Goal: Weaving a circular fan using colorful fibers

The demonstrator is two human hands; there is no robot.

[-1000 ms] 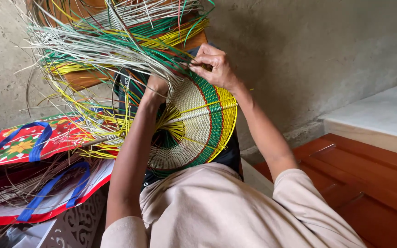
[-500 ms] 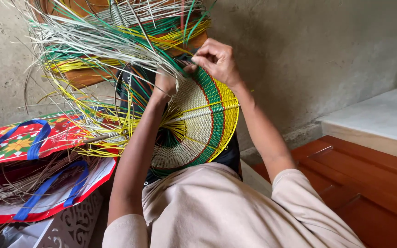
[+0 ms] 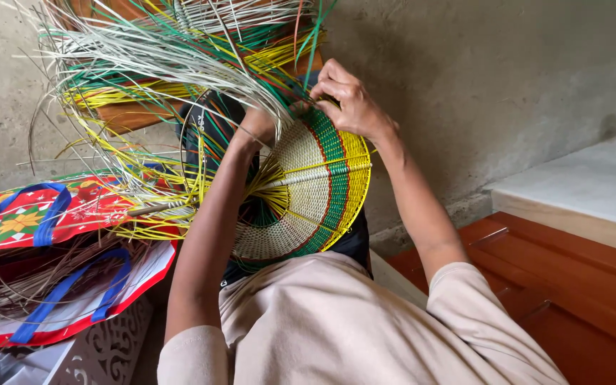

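A half-woven round fan (image 3: 315, 192) in cream, green, red and yellow bands rests upright on my lap. Long loose strands (image 3: 158, 64) in white, green and yellow fan out from its top left. My right hand (image 3: 347, 100) pinches strands at the fan's upper rim. My left hand (image 3: 254, 127) is mostly hidden among the strands, gripping them where they leave the weave. A thin stick handle (image 3: 158, 208) juts left from the fan.
A red, white and blue patterned bag (image 3: 51, 235) with thin reeds in it lies at the left. A wooden stool (image 3: 130, 117) stands behind the strands. A concrete wall (image 3: 479, 78) rises ahead; a red-brown wooden panel (image 3: 572, 285) and pale slab (image 3: 593, 185) lie at right.
Both hands have shifted slightly up and right along the fan's rim, and the right hand has pulled the strands tighter. The loose strands swayed a little.
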